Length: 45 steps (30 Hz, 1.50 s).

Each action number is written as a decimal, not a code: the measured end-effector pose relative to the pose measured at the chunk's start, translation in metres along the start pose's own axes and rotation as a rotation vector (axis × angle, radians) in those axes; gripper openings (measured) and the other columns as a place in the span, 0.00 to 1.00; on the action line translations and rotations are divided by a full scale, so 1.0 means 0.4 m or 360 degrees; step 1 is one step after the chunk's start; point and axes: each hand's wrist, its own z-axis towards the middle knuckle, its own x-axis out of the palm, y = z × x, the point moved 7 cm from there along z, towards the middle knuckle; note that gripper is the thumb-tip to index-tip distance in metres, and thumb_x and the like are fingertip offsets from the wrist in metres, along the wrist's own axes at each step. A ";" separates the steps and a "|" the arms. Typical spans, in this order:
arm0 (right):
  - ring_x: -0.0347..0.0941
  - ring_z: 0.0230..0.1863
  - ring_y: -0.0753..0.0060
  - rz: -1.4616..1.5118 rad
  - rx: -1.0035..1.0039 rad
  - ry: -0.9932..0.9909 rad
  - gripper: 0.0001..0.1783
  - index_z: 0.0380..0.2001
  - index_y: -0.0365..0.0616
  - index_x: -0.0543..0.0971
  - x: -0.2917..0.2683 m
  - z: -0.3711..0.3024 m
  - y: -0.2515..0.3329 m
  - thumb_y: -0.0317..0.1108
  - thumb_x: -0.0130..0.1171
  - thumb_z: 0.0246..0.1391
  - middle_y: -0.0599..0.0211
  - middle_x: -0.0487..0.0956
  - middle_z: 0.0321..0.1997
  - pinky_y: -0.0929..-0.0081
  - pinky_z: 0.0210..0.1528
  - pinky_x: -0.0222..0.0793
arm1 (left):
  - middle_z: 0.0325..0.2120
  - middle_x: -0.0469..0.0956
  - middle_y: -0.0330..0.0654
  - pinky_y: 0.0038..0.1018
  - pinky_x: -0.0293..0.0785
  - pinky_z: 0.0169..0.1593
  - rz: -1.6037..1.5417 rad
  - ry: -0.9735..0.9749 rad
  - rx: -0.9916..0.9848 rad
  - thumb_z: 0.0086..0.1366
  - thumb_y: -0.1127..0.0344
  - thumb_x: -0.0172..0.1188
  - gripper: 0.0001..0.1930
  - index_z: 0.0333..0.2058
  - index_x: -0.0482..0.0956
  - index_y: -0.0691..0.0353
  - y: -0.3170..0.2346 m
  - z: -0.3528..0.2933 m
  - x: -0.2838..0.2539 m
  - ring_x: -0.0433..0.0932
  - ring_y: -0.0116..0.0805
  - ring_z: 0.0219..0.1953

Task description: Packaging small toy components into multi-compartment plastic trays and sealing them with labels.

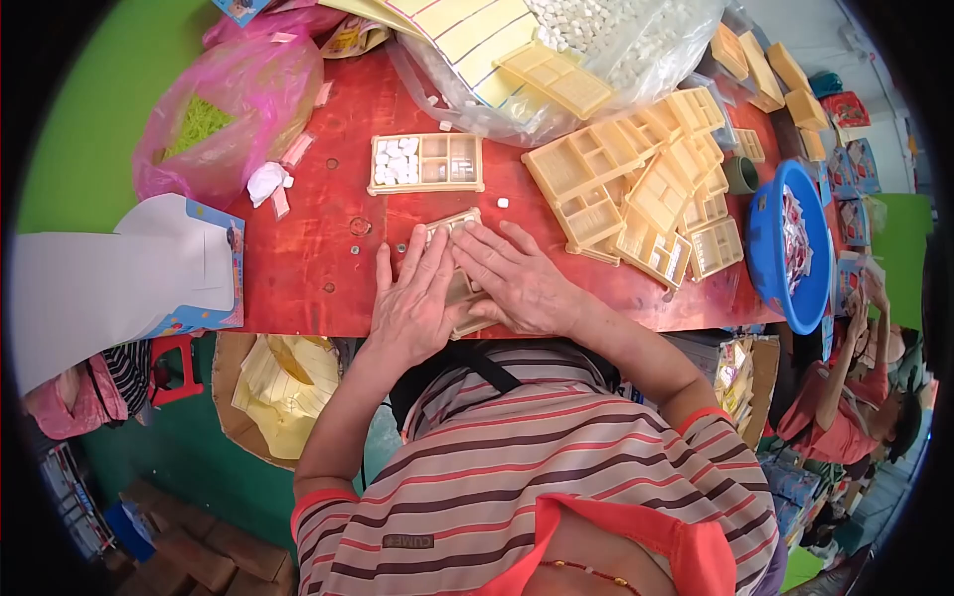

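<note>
A cream plastic compartment tray (462, 289) lies at the table's near edge, slightly tilted, mostly covered by my hands. My left hand (415, 303) rests over its left side with fingers stretched out flat. From the right, my right hand (522, 285) lies across its upper part, fingers extended, the thumb by a lower compartment. What sits under the fingertips is hidden. Just beyond stands a second cream tray (434, 173), its left compartment filled with small white pieces (396, 161). One loose white piece (503, 203) lies on the table near my right hand.
Empty cream trays (661, 194) are heaped at the right, beside a blue basin (758, 238) of small packets. A large clear bag (676, 50) of white pieces fills the back. At left are a pink bag (288, 84) and printed card sheets (214, 263). A person (830, 402) sits far right.
</note>
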 end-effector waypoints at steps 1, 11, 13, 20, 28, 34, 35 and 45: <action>0.47 0.77 0.50 -0.0062 0.0011 0.0066 0.44 0.71 0.40 0.57 0.011 -0.004 0.002 0.56 0.52 0.61 0.53 0.55 0.76 0.48 0.74 0.41 | 0.71 0.52 0.53 0.63 0.40 0.68 0.0067 0.0026 0.0003 0.65 0.50 0.56 0.39 0.68 0.57 0.69 -0.004 -0.002 0.003 0.46 0.52 0.74; 0.72 0.54 0.53 -0.0278 0.0343 -0.0500 0.23 0.53 0.38 0.74 -0.094 0.032 -0.092 0.30 0.59 0.53 0.55 0.75 0.53 0.60 0.54 0.68 | 0.72 0.49 0.54 0.61 0.40 0.69 -0.0076 -0.0098 -0.0026 0.64 0.53 0.58 0.39 0.68 0.56 0.69 -0.001 -0.008 -0.029 0.44 0.52 0.75; 0.73 0.51 0.54 -0.0383 0.0396 -0.0324 0.19 0.49 0.39 0.76 -0.067 0.048 -0.135 0.28 0.59 0.52 0.56 0.75 0.48 0.62 0.51 0.69 | 0.70 0.53 0.55 0.59 0.41 0.69 -0.0141 -0.0165 -0.0022 0.63 0.57 0.59 0.37 0.67 0.59 0.68 -0.013 -0.012 -0.042 0.48 0.54 0.73; 0.74 0.41 0.53 0.0313 0.0269 -0.0554 0.13 0.41 0.40 0.79 -0.076 0.062 -0.083 0.25 0.60 0.50 0.57 0.74 0.36 0.63 0.44 0.72 | 0.64 0.65 0.54 0.63 0.41 0.67 0.0028 -0.0429 0.0065 0.58 0.66 0.63 0.11 0.40 0.81 0.60 -0.073 -0.004 -0.058 0.58 0.57 0.69; 0.76 0.41 0.50 0.0453 0.0275 -0.0455 0.18 0.48 0.42 0.79 -0.055 0.052 -0.068 0.24 0.60 0.51 0.56 0.76 0.41 0.62 0.42 0.75 | 0.61 0.67 0.49 0.68 0.35 0.66 0.0148 -0.0302 -0.0018 0.58 0.67 0.63 0.04 0.31 0.81 0.59 -0.090 0.030 -0.044 0.57 0.56 0.69; 0.77 0.42 0.52 0.0646 0.0463 -0.0505 0.17 0.50 0.43 0.78 -0.057 0.022 -0.099 0.24 0.59 0.56 0.56 0.76 0.44 0.64 0.43 0.75 | 0.59 0.70 0.48 0.67 0.31 0.67 0.0061 -0.0620 -0.0011 0.60 0.67 0.61 0.03 0.30 0.80 0.59 -0.063 0.009 -0.059 0.62 0.53 0.67; 0.76 0.43 0.52 0.0610 0.0454 -0.0522 0.18 0.50 0.42 0.78 -0.060 0.016 -0.098 0.24 0.60 0.55 0.56 0.76 0.44 0.64 0.44 0.75 | 0.59 0.70 0.48 0.67 0.31 0.67 0.0065 -0.0617 -0.0009 0.60 0.67 0.61 0.03 0.30 0.80 0.59 -0.056 0.012 -0.060 0.62 0.53 0.67; 0.73 0.51 0.53 0.0147 0.0166 -0.0388 0.21 0.53 0.40 0.76 -0.056 0.018 -0.033 0.23 0.59 0.54 0.56 0.75 0.52 0.60 0.49 0.68 | 0.62 0.68 0.49 0.65 0.30 0.67 0.0131 -0.0624 -0.0307 0.64 0.62 0.58 0.11 0.42 0.79 0.59 0.014 0.013 -0.052 0.60 0.52 0.68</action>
